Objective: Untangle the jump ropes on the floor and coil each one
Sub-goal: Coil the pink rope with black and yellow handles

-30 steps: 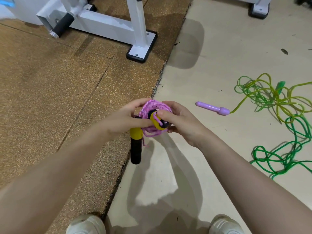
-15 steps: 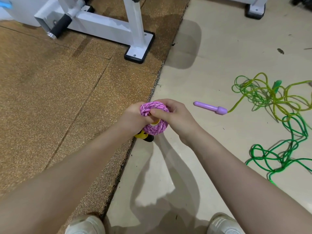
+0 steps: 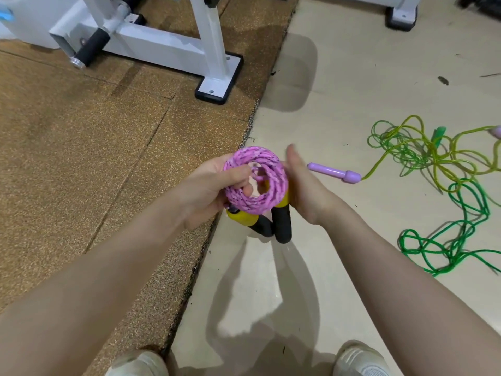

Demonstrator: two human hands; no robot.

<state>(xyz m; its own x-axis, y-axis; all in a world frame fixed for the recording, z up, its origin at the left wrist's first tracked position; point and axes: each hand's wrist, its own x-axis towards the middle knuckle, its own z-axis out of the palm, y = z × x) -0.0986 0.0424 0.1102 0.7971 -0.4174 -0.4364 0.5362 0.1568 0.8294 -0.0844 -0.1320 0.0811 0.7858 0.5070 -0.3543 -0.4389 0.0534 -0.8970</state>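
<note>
While our left hand (image 3: 214,185) is pinching the pink coil (image 3: 256,183) and our right hand (image 3: 301,185) is spreading flat beside it, loops risk springing loose.

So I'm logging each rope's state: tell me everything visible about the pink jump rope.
The pink jump rope is braided cord, pink flecked with darker purple, wound into a tight ring of several loops. Its two handles, yellow collars over black foam-like grips, hang below it. The left hand grips the coil, fingers through its centre; the right hand lies flat against its right side.
</note>
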